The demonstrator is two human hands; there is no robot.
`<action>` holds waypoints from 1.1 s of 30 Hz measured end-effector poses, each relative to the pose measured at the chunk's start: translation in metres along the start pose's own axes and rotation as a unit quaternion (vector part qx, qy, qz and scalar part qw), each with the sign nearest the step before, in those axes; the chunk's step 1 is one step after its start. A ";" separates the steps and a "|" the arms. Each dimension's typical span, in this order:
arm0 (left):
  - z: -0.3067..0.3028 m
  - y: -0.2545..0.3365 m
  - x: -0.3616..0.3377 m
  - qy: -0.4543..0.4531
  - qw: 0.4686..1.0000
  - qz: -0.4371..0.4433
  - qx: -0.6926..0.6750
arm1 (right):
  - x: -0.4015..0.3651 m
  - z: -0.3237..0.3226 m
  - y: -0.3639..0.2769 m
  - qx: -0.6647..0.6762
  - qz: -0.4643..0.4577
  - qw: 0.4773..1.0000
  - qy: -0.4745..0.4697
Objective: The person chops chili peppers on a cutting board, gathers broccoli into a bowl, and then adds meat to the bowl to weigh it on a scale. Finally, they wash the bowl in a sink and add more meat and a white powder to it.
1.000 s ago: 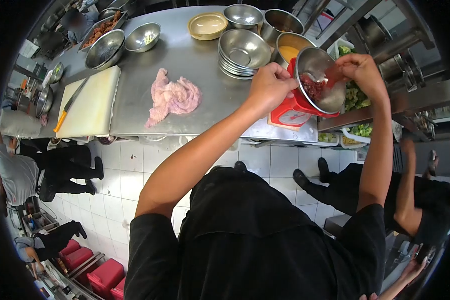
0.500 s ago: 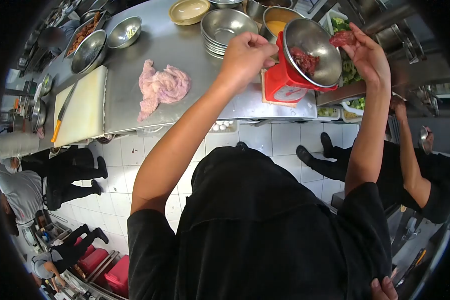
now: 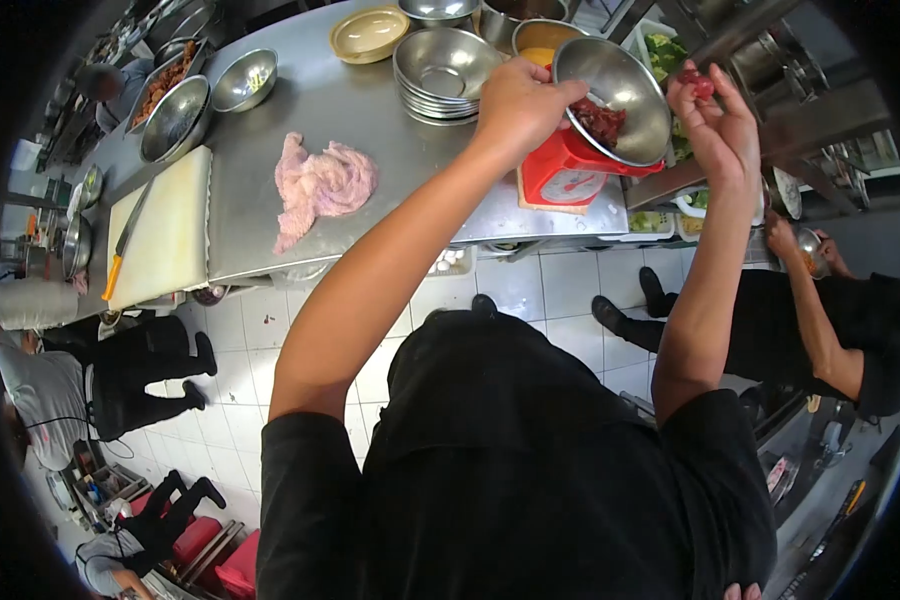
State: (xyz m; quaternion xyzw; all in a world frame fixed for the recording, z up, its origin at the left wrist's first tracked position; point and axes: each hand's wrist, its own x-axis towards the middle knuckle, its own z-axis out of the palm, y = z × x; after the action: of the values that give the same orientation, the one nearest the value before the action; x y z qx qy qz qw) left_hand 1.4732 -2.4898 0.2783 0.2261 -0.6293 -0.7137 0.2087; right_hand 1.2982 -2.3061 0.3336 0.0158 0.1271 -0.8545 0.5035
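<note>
A steel bowl (image 3: pixel 635 95) with raw red meat (image 3: pixel 600 122) in it sits tilted on the red kitchen scale (image 3: pixel 560 170). My left hand (image 3: pixel 527 105) is closed on the bowl's near-left rim, thumb over the edge. To the right of the bowl, my right hand (image 3: pixel 720 130) is raised with its fingers curled around a piece of raw meat (image 3: pixel 698 84). A stack of steel bowls (image 3: pixel 445 75) stands just left of my left hand. Pale raw chicken (image 3: pixel 322 185) lies on the steel counter (image 3: pixel 390 200).
On the left is a white cutting board (image 3: pixel 175 225) bearing an orange-handled knife (image 3: pixel 125 235). A tan dish (image 3: pixel 368 35) and a pot of yellow liquid (image 3: pixel 543 42) stand at the back. A co-worker (image 3: pixel 810 325) holds a bowl at the right; other people stand at the left.
My left hand has moved from hovering beside the bowl to gripping its rim. My right hand still holds meat, its fingers more curled around it. The co-worker at right has moved their hands.
</note>
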 end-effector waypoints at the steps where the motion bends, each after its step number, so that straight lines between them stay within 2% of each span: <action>1: 0.001 -0.001 0.004 0.005 1.000 -0.001 0.009 | 0.000 0.003 0.004 -0.005 -0.004 1.000 -0.002; 2: 0.004 -0.002 0.007 0.008 1.000 -0.002 0.018 | -0.001 0.005 0.008 -0.058 -0.075 0.995 0.040; 6: 0.010 -0.017 0.019 -0.001 0.999 0.013 0.043 | -0.008 -0.003 0.013 -0.051 -0.105 0.993 0.033; 7: 0.013 -0.018 0.023 -0.011 0.999 0.023 0.048 | -0.007 -0.008 0.010 0.003 -0.102 0.994 0.048; 9: 0.013 -0.015 0.016 -0.025 0.998 0.018 0.046 | -0.015 -0.015 0.014 0.006 -0.099 0.995 0.030; 12: 0.012 0.005 -0.010 -0.015 1.000 0.001 -0.002 | -0.044 -0.007 0.025 0.026 -0.135 0.990 0.036; 15: 0.014 0.018 -0.027 -0.047 0.996 -0.009 -0.072 | -0.086 0.001 0.028 -0.011 -0.249 0.966 0.067; 18: 0.011 0.030 -0.052 -0.079 0.991 -0.017 -0.108 | -0.122 -0.009 0.014 -0.009 -0.261 0.965 0.020; 22: -0.003 0.018 -0.077 -0.107 0.988 -0.049 -0.102 | -0.146 -0.019 0.008 -0.050 -0.236 0.970 0.010; 25: -0.037 0.006 -0.114 -0.086 0.983 -0.057 -0.154 | -0.138 -0.005 0.027 -0.131 -0.258 0.957 0.025; 27: -0.069 -0.009 -0.133 -0.078 0.981 -0.058 -0.167 | -0.120 0.004 0.034 -0.147 -0.232 0.962 0.015; 29: -0.103 -0.017 -0.152 -0.035 0.977 -0.070 -0.196 | -0.092 0.014 0.051 -0.070 -0.140 0.987 -0.042; 32: -0.150 -0.015 -0.178 0.028 0.985 -0.088 -0.145 | -0.043 0.030 0.102 -0.021 -0.095 0.994 -0.050; 33: -0.151 -0.014 -0.192 0.050 0.987 -0.066 -0.135 | -0.044 0.044 0.120 -0.029 -0.058 0.997 -0.052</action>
State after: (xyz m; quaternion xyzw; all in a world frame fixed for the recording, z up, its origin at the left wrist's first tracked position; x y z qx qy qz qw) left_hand 1.7175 -2.4977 0.2596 0.2721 -0.4998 -0.7922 0.2205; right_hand 1.4284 -2.3338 0.3588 -0.0507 0.1260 -0.8778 0.4594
